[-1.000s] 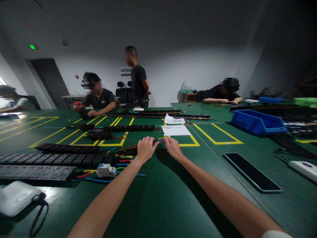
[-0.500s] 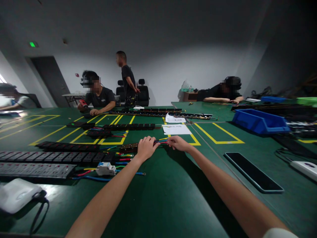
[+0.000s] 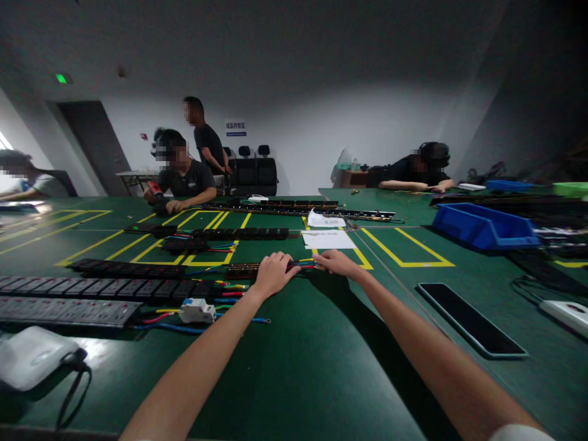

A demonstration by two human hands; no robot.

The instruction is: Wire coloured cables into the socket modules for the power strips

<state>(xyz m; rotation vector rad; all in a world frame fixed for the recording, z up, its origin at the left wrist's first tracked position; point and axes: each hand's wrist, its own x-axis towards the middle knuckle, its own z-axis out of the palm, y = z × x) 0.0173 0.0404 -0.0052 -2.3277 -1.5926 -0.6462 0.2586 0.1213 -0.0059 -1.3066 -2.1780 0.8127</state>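
My left hand [image 3: 274, 274] is closed over the right end of a dark strip [image 3: 241, 270], with the thumb along the wires [image 3: 307, 266] that come out of it. The wires are red, blue and yellow-green and run toward my right hand [image 3: 339, 263]. Its fingertips are pinched together at their free ends. What sits between those fingertips is too small to make out beyond the wires. Left of my hands lie several black socket strips [image 3: 105, 288] with coloured wire ends. A white circuit breaker [image 3: 196, 311] is wired to the nearest one.
White paper sheets [image 3: 328, 239] lie beyond my hands. To the right are a phone [image 3: 471, 318], a blue bin [image 3: 484, 229] and a white power strip [image 3: 567, 315]. A white device with a strap [image 3: 37, 358] sits front left. Several people are around the green table [image 3: 285, 380].
My right hand's fingers have shifted slightly and reach a little further left along the wires. My left hand stays in place. The standing person in the background has moved left.
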